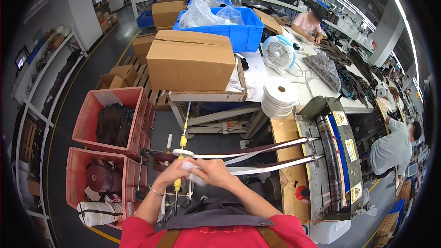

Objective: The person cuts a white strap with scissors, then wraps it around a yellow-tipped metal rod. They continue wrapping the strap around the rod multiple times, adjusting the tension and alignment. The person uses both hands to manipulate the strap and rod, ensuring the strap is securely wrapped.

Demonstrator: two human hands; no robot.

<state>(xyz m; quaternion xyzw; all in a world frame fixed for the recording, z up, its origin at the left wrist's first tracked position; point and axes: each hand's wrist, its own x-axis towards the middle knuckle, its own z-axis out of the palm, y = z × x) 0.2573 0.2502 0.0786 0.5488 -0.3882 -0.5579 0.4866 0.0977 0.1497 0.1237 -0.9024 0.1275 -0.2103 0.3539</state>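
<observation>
Both my hands meet in front of me, over the reel stand. My left hand (176, 171) pinches a crumpled, whitish, translucent material (197, 179), perhaps plastic film. The fingers of my right hand (214, 173) grip the same material from the other side. Just beyond my fingers, a white tape roll (183, 152) sits on a rod with yellow clamps (183, 141). A maroon roll (164, 157) is partly hidden behind my left hand. White tape (265, 169) and dark maroon tape (275, 162) stretch rightward into a roller machine (330, 165).
Red crates (71, 175) holding rolls and dark fabric stand at left. Ahead, a cardboard box (191, 65) rests on a bench beside a blue bin (246, 36). A white spool (280, 96) and a fan (278, 53) are at right. Co-workers (305, 24) sit beyond.
</observation>
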